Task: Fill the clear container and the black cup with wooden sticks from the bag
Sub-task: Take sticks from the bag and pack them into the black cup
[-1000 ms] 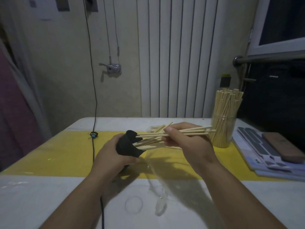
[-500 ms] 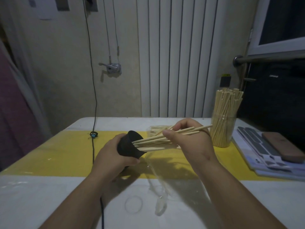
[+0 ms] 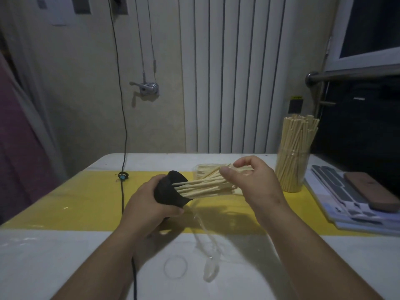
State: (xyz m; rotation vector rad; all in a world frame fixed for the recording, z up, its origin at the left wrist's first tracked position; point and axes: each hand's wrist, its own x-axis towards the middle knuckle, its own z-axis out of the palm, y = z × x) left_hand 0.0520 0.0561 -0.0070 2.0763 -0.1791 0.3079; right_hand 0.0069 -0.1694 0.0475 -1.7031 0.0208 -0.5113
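left hand point(image 3: 149, 205) grips the cup point(image 3: 167, 191), fingers wrapped round its wall. cup is held up off the desk point(image 3: 43, 260), tipped on its side, mouth facing right, over the yellow strip point(image 3: 65, 204) at mid-desk. a bundle of sticks point(image 3: 205, 188) sits in the cup, lying near level, with the free ends out to the right.

right hand point(image 3: 253, 187) is at those free ends: fingers point(image 3: 243, 163) loosely curled over them, thumb in front. there's a small gap between thumb and forefinger, and a few sticks run through it. stick tips are hidden behind the palm.

container point(image 3: 292, 169) stands upright near the far right corner, packed with more sticks, well apart from the cup.

bag point(image 3: 211, 267) lies flat from mid-desk toward the near edge, with more sticks in its far end, just behind the hands. clear ring point(image 3: 175, 266) is just left of the bag's near end.

phone point(image 3: 372, 191) lies on sheets point(image 3: 346, 211) at the right edge. cable point(image 3: 122, 191) crosses the desk left of the cup.
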